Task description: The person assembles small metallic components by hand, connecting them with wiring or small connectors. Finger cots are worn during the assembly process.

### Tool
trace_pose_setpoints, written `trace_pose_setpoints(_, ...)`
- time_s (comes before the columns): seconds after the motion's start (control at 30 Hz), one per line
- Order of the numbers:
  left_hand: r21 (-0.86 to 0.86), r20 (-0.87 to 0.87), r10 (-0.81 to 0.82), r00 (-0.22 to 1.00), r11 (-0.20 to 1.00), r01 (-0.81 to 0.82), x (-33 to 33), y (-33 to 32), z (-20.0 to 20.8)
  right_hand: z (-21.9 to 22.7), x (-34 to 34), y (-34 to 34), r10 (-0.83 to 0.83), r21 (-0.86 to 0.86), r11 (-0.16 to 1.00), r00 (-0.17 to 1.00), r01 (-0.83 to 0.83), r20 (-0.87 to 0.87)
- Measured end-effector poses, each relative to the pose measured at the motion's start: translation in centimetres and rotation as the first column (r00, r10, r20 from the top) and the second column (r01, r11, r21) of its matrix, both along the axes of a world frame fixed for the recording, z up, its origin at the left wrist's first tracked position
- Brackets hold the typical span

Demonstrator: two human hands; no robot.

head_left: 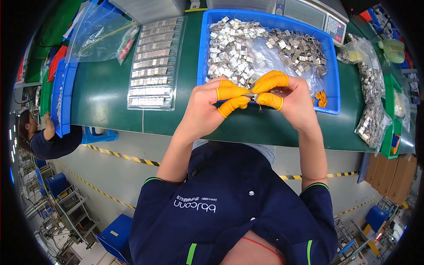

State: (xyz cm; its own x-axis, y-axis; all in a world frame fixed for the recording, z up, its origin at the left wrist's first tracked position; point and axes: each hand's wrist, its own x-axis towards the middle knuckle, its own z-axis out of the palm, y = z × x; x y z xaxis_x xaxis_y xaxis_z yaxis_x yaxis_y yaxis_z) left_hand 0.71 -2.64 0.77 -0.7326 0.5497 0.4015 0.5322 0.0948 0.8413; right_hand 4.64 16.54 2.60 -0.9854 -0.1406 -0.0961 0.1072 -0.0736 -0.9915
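Note:
Both of my hands meet over the near edge of a blue tray (334, 84), yellow finger cots on their thumbs and fingers. Between the fingertips is a small silver metal connector (253, 97), partly covered. My left hand (210, 104) pinches it from the left. My right hand (282, 95) grips its other side, with a thin reddish lead hanging below. Inside the tray lie a bright heap of metal connectors (227, 51) at left and a duller heap (302, 51) at right. A crumpled clear plastic sheet (265, 57) separates them.
A clear plastic tray (177, 57) with rows of connectors lies left on the green table (101, 97). Loose yellow finger cots (321, 99) sit in the blue tray's corner. Bagged parts (371, 88) lie right, a scale (333, 26) behind. Another person (48, 141) works far left.

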Motion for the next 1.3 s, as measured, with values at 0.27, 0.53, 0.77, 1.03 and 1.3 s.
trace_pose_setpoints(0.27,0.077,0.259,-0.064,0.964,0.996,0.045,0.8,0.3,0.1,-0.2,0.9,-0.7,-0.059,-0.133,0.989,0.998,0.059,0.004)
trace_pose_setpoints(0.53,0.050,0.102,-0.040,0.994,0.998,0.035,0.4,0.2,0.0,0.4,0.6,-1.3,-0.160,-0.006,0.987,0.984,0.160,-0.083)
trace_pose_setpoints(0.77,0.064,0.396,0.027,0.918,0.996,-0.056,-0.4,0.6,-0.1,-0.3,-1.2,-0.8,-0.137,0.419,0.826,0.855,0.378,-0.500)
trace_pose_setpoints(1.03,-0.436,-0.378,0.266,0.887,0.794,-0.424,-2.5,-0.2,-1.2,-1.7,-5.5,1.9,0.093,0.734,0.597,0.881,0.324,-0.465)
trace_pose_setpoints(1.3,-0.592,-0.392,0.179,0.903,0.702,-0.396,-3.0,1.0,-1.8,-3.5,-5.8,0.1,0.397,0.937,0.330,0.885,0.111,-0.245)
